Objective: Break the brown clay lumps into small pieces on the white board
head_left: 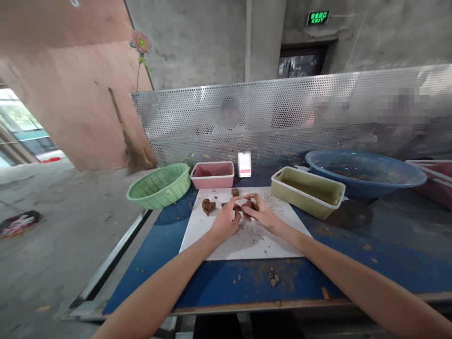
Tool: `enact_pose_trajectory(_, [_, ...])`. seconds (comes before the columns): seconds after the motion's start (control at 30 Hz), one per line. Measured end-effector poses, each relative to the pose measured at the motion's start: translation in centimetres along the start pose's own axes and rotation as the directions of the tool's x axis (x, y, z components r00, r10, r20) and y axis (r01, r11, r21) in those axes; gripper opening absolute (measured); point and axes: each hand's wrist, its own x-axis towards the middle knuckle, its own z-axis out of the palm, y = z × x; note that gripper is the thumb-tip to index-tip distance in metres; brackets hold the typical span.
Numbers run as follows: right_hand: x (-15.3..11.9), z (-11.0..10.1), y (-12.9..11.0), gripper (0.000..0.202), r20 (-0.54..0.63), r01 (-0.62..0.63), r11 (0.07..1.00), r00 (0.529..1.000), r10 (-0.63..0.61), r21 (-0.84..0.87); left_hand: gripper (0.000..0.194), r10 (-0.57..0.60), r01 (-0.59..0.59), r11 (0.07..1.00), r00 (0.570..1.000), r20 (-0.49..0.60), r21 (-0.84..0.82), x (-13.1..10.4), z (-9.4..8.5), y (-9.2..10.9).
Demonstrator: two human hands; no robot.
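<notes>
Over the white board (219,245) on the blue table, both my hands meet around brown, clay-like pieces. My right hand (260,212) curls its fingers round a brown lump (249,205). My left hand (226,220) has its thumb and fingers bent around the edge of a brown piece (233,206), close to the right hand's lump. A rough brown clump (208,206) lies on the board to the left, and a smaller piece (235,192) rests behind the hands. Dark crumbs are scattered on the board.
Behind the board stand a green basket (160,187), a pink bin (212,175) and a white-and-pink card (244,165). A yellow-green bin (307,190) and a blue basin (365,172) stand right. Small fragments (273,277) lie near the table's front edge. A perforated metal screen (268,113) rises behind.
</notes>
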Motion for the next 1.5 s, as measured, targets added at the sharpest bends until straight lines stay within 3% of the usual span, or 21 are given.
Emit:
enact_pose_trajectory(0.13, [0.1,-0.3,0.1,0.039,-0.014,-0.059,0.989,0.998,0.058,-0.134,0.049,0.019,-0.019,1.0,1.0,0.0,-0.008,0.0,0.0,-0.1])
enact_pose_trajectory(0.4, [-0.1,-0.3,0.0,0.056,-0.091,-0.146,0.968,0.987,0.129,-0.206,0.051,0.051,-0.051,0.999,0.999,0.007,-0.007,0.0,0.1,-0.5])
enact_pose_trajectory(0.53, [-0.5,-0.2,-0.2,0.061,-0.073,-0.177,0.951,0.984,0.163,-0.255,0.05,0.06,-0.06,0.998,0.998,0.016,-0.009,0.0,0.1,-0.3])
enact_pose_trajectory(0.63, [-0.5,0.0,-0.3,0.059,-0.09,-0.21,0.955,0.977,0.195,-0.21,0.049,0.063,-0.063,0.998,0.998,0.022,-0.008,0.0,0.0,-0.1])
enact_pose_trajectory(0.77, [-0.1,-0.2,-0.2,0.043,-0.068,-0.243,0.969,0.969,0.239,-0.049,0.048,0.042,-0.043,0.999,0.999,0.026,0.02,0.0,0.0,0.0])
enact_pose_trajectory(0.87, [0.2,-0.3,-0.1,0.027,-0.07,-0.136,0.991,0.988,0.136,0.012,0.048,0.035,-0.036,0.999,0.999,0.023,0.022,0.0,0.0,0.1])
enact_pose_trajectory(0.97, [0.2,-0.2,-0.5,0.025,-0.096,-0.002,1.0,0.995,0.001,-0.007,0.048,0.038,-0.038,0.999,0.999,0.012,0.019,0.1,0.1,0.0])
enact_pose_trajectory(1.1, [-0.2,-0.1,-1.0,0.032,-0.098,0.021,0.998,0.995,-0.027,-0.057,0.047,0.027,-0.027,0.999,1.0,0.009,0.024,0.1,0.2,-0.1])
enact_pose_trajectory(1.3, [-0.3,-0.4,-0.7,0.057,-0.016,-0.127,0.992,0.992,0.127,-0.022,0.048,0.067,-0.067,0.998,0.998,0.019,0.015,0.1,0.3,-0.3])
enact_pose_trajectory(1.5, [-0.6,-0.1,-0.9,0.058,0.017,-0.191,0.981,0.982,0.19,0.033,0.047,0.087,-0.087,0.996,0.996,0.007,0.024,0.1,0.4,-0.3])
